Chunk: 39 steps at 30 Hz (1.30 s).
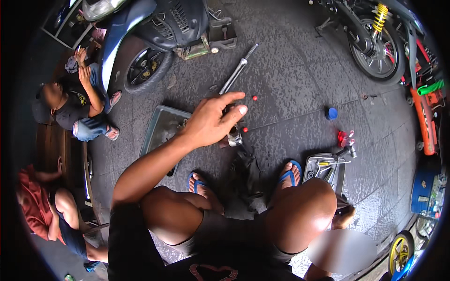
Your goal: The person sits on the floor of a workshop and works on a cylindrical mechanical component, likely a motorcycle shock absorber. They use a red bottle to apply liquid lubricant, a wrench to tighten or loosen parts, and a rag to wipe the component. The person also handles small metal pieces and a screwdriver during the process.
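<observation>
My left hand [213, 121] reaches over the middle of the floor, index finger and thumb stretched out and apart; its other fingers are hidden. Just beyond it lies a long silver metal tube with a thin rod [238, 72], like a fork leg or damper. Below the hand shows a silver metal end piece [235, 137], and beside it are small red round bits [255, 98]. Low beside my right knee, my right hand [345, 219] curls at something dark, mostly hidden behind the knee. A tool tray [307, 169] with wrenches and a yellow-handled screwdriver [324, 164] is near it.
A dark shallow tray [149, 136] lies left of my hand. A blue cap [332, 113] and a red item [342, 138] sit to the right. Motorcycles [180, 23] stand at the back; an orange jack [424, 126] is far right. Two people sit at the left.
</observation>
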Motion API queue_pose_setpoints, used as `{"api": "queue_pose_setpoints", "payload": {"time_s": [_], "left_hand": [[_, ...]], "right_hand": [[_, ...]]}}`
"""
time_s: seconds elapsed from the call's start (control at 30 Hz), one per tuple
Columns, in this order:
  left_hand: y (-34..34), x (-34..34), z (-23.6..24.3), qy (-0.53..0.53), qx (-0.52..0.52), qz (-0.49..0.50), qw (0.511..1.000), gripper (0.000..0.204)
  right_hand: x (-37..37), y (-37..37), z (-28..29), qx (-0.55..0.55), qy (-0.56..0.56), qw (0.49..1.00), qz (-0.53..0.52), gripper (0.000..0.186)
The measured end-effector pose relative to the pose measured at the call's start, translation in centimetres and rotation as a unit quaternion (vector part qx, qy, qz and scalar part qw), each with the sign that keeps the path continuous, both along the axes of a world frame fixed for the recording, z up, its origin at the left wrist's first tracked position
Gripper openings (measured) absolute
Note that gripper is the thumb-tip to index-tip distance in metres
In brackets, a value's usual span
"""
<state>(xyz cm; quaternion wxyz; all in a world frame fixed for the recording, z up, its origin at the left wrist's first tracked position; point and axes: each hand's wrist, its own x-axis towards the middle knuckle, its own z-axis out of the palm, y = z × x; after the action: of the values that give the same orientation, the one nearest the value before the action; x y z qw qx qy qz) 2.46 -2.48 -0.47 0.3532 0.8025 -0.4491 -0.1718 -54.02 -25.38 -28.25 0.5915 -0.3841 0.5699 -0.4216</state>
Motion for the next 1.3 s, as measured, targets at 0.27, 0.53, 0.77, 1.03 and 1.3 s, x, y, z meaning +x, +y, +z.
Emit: {"api": "queue_pose_setpoints", "payload": {"time_s": [0.27,0.53,0.77,1.03,1.3], "left_hand": [[-0.6,-0.9,-1.5,-0.056,-0.060,0.004,0.997,0.048],[-1.5,-1.6,1.1,0.082,0.010,0.068,0.994,0.067],[-0.5,-2.0,-1.6,-0.035,-0.089,-0.022,0.995,0.058],[-2.1,-2.1,-2.9,0.122,-0.194,0.128,0.965,0.049],[-1.5,4.8,-0.4,0.414,-0.475,0.233,0.741,0.025]], "right_hand": [[19.7,0.3,23.2,-0.012,-0.275,0.928,0.252,0.044],[41.6,6.6,28.1,-0.430,0.087,0.648,0.622,0.025],[43.6,7.2,26.0,-0.331,0.082,0.755,0.560,0.025],[41.7,6.5,26.9,-0.190,0.002,0.750,0.634,0.082],[42.9,5.5,28.4,-0.088,0.146,0.730,0.662,0.082]]}}
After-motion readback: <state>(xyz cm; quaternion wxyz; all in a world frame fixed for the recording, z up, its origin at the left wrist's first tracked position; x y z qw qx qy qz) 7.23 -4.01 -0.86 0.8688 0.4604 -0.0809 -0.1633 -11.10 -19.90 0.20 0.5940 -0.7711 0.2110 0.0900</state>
